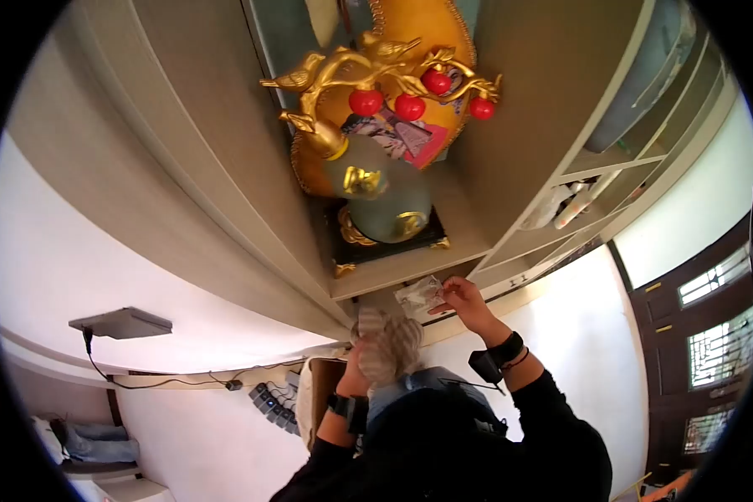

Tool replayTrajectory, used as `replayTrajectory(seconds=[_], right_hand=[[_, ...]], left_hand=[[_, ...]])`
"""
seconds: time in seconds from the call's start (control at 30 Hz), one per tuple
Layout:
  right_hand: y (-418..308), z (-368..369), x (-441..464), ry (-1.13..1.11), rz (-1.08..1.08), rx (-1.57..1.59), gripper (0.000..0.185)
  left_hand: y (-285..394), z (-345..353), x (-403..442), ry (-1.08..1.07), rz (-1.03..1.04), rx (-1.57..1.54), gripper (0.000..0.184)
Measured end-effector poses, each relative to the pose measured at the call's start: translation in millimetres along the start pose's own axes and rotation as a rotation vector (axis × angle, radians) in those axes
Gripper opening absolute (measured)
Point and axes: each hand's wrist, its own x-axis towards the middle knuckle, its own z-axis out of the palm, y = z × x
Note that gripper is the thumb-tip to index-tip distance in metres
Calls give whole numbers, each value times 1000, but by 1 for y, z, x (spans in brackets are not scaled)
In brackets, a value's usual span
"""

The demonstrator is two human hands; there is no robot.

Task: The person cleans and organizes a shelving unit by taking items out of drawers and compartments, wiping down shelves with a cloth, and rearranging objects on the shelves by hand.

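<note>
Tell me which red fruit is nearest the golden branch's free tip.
The picture's rightmost red fruit: the golden branch ends beside it, while the other three hang farther back.

Beyond the right fingers (457, 286), the front edge of the shelf (410, 273) crosses the way into the compartment. Past it, the black ornament base (385, 244) blocks most of the width; a narrow bare strip runs between it and the right side panel (519, 109). Above the base, the gold branch (402, 82) spans the opening. Open floor (569, 326) lies right of the right fingers. An open box (308, 402) stands just left of the left fingers (361, 350), and bunched striped cloth (391, 345) fills much of the gap between both sets.
</note>
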Motion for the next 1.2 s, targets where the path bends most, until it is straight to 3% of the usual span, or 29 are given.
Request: replayTrajectory(seconds=[0.03,0.07,0.13,0.17,0.23,0.27,0.33,0.4,0.43,0.5,0.53,0.6,0.67,0.73,0.8,0.97,1.03,1.1,1.2], right_hand=[[-22,5,-9,14,-8,82,3],[-40,10,-17,41,-44,75,4],[-61,14,-32,76,-102,81,4],[-68,15,-37,108,-156,98,3],[-78,15,-44,138,-173,52,4],[-84,18,-48,169,-213,62,3],[-90,23,-52,229,-262,47,2],[-91,25,-53,229,-288,48,2],[-91,25,-55,233,-306,41,3],[-97,26,-58,244,-278,76,3],[-99,26,-59,256,-249,105,4],[-98,25,-63,199,-246,157,8],[-104,26,-65,140,-243,205,12],[-114,32,-65,44,-242,30,19],[-118,29,-63,39,-170,20,21],[-119,19,-59,31,-80,137,20],[-111,10,-58,-13,-11,337,24],[-109,7,-56,13,-35,401,24],[-108,3,-54,53,-79,530,25]], left_hand=[[16,-46,23,-623,-295,-244,24],[8,-28,25,-636,-301,-244,24],[-12,37,20,28,319,491,30],[-18,56,21,17,316,494,30],[-26,76,22,-342,224,472,39],[-28,78,26,-509,0,185,38],[-42,110,18,-429,-66,160,35],[-61,136,-9,43,406,932,31],[-69,154,-18,49,407,937,31],[-75,190,-22,168,120,832,30],[-80,192,-16,171,122,837,30],[-93,193,0,27,494,903,31],[-95,193,8,1,575,906,33],[-95,194,12,-25,656,902,36],[-92,198,14,11,786,1156,40],[-92,219,12,-87,845,1366,50],[-91,227,14,-143,844,1477,51],[-91,232,18,-184,744,1240,50],[-93,240,15,-166,660,1148,51]])
